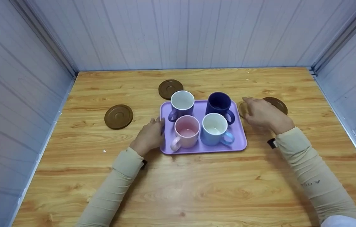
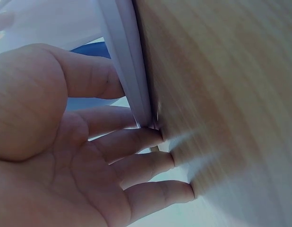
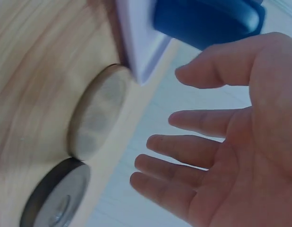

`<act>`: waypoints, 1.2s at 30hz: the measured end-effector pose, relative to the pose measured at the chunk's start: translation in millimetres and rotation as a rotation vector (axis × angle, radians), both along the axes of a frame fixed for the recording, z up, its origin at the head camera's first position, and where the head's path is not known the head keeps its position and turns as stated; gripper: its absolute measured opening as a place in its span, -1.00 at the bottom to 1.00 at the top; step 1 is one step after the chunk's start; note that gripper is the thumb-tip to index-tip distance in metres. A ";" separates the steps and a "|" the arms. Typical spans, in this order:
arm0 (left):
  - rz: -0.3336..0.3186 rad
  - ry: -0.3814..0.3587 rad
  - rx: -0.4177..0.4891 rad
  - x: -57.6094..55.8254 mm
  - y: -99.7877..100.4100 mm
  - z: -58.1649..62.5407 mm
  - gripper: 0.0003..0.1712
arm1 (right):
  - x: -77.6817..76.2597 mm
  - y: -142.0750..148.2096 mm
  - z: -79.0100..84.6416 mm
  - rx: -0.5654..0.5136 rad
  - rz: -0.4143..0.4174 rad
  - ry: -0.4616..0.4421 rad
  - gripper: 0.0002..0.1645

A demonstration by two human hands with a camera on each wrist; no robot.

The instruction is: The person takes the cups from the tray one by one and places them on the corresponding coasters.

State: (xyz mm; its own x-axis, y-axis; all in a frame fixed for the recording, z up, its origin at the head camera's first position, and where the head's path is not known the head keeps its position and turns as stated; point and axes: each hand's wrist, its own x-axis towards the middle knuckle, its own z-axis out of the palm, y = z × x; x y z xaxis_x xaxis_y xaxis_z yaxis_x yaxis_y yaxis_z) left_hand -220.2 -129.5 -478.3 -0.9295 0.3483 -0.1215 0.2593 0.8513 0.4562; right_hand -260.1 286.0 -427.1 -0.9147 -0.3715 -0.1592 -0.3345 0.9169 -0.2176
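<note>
A purple tray [image 1: 240, 134] holds several mugs. At its left end my left hand [image 1: 149, 135] grips the edge, thumb over the rim [image 2: 129, 71] and fingertips low against the outer side, touching the table. On the tray stand a dark mug with a white inside [image 1: 182, 100], a navy mug [image 1: 218, 102], a pink mug [image 1: 186, 130] and a light blue mug [image 1: 212, 132]. My right hand [image 1: 264, 114] hovers off the tray's right end, fingers spread and holding nothing. Beneath it in the head view lies a pale wooden coaster [image 3: 98, 113], partly hidden by the fingers.
Dark brown round coasters lie on the wood-grain table [image 1: 178, 189]: one at the left [image 1: 118, 116], one behind the tray [image 1: 169, 88] and one at the right [image 1: 277, 105], partly behind my right hand. White panel walls [image 1: 171, 34] enclose the back and sides.
</note>
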 end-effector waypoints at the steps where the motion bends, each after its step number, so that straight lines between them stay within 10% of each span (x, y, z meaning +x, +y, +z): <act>1: 0.001 0.001 -0.002 0.0 0.1 0.1 -0.35 | -1.7 0.9 -2.3 -0.002 -0.006 -0.006 -0.17; 36: -0.002 0.045 -0.016 0.8 1.8 0.2 -0.37 | -21.9 2.9 -36.0 -0.034 0.062 0.093 -0.63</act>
